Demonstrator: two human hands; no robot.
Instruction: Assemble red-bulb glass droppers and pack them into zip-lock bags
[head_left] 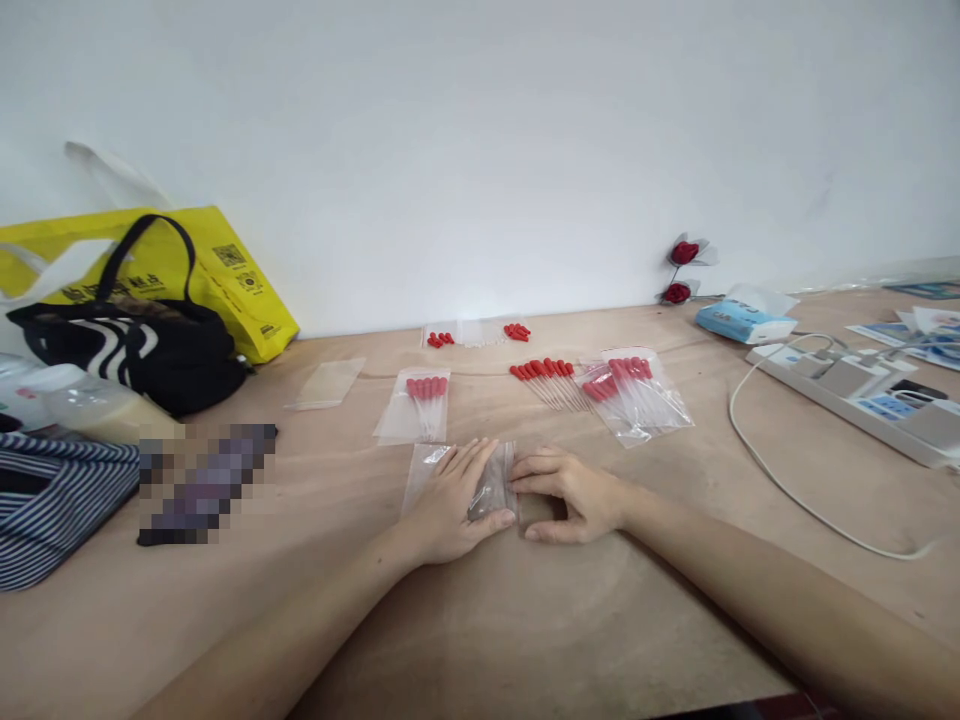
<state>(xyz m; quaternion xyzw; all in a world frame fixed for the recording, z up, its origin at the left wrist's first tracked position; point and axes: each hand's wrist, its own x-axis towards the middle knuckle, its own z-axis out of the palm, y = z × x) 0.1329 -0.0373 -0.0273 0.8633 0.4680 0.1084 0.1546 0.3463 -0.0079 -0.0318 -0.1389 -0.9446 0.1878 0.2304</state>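
Note:
A clear zip bag [493,490] lies flat on the wooden table in front of me. Spread across it is my left hand [461,505], palm down with the fingers extended. The curved fingertips of my right hand [566,495] touch the bag's right edge, its thumb resting apart on the tabletop. Just beyond, one clear bag [427,405] contains several red-tipped thin sticks. Farther right are loose red-tipped sticks [551,380] and overlapping bags [637,400] of similar sticks. Whether anything is under my left palm is hidden.
Another clear bag [326,385] lies left. Small red pieces [517,332] sit near the wall. A yellow bag [247,290], black bag [165,350] and striped cloth item [67,500] occupy the left. Rightward are tissues [742,320], a power strip [847,395] and a looping white cable [780,480].

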